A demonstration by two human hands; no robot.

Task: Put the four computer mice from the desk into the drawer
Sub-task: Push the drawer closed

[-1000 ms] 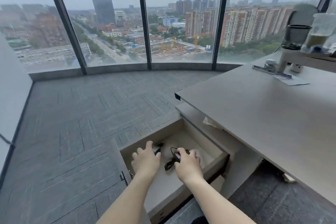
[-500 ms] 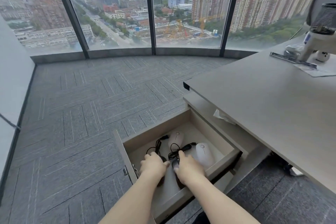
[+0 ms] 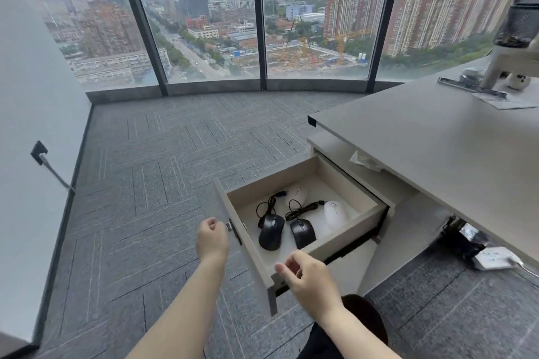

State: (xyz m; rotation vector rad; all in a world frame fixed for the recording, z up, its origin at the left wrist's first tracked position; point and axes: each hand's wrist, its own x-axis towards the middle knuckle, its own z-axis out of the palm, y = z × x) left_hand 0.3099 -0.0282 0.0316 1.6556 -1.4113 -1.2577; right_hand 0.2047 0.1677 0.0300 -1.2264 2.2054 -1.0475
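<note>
The beige drawer (image 3: 354,226) stands pulled out under the desk (image 3: 437,148). Inside lie two black wired mice, the larger one (image 3: 271,232) on the left and a smaller one (image 3: 303,233) beside it, with their cables coiled behind. Two white mice lie further in, one (image 3: 297,195) at the back and one (image 3: 335,214) on the right. My left hand (image 3: 211,237) hovers outside the drawer's front panel, fingers loosely curled, holding nothing. Near the drawer's front corner my right hand (image 3: 306,274) hangs with fingers loosely curled and nothing in it.
Grey carpet tiles cover the floor up to tall windows. A crumpled tissue (image 3: 364,160) sits on the cabinet top under the desk. A white power strip (image 3: 494,261) lies on the floor at right. A white stand (image 3: 501,67) and papers sit on the desk's far end.
Both hands have let go of the black mice and pulled back out of the drawer toward me. The two black mice now lie uncovered in the drawer.
</note>
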